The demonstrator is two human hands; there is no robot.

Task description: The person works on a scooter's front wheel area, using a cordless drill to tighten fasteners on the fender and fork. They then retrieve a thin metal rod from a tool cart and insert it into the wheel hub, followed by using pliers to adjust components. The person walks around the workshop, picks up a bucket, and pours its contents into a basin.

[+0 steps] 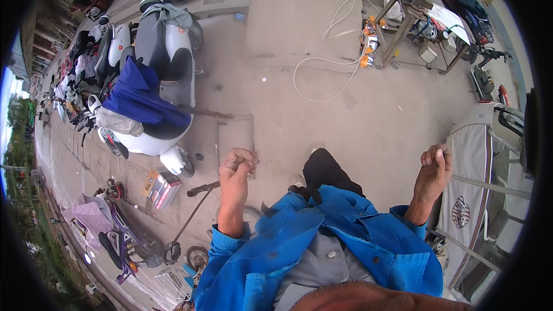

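My left hand (pixel 237 165) is raised in front of me, its fingers curled in and the thumb folded against them. No object shows in it. Below that hand, close to the wrist, a dark pole (pixel 203 189) rises from the ground. Out to the right, my right hand (pixel 435 168) is also closed, thumb lying along bent fingers. Nothing visible sticks out of this fist. A pale metal tube (pixel 489 186) of a covered frame runs just beside it. Both forearms come out of blue jacket sleeves.
A white scooter (pixel 147 143) draped with a blue cloth (pixel 138 95) stands at left among several others. Below it are a box (pixel 163 189) and a purple bike (pixel 118 239). A pale hose (pixel 296 78) loops ahead, by a metal workbench (pixel 397 29). A grey-white cover (pixel 468 178) hangs at right.
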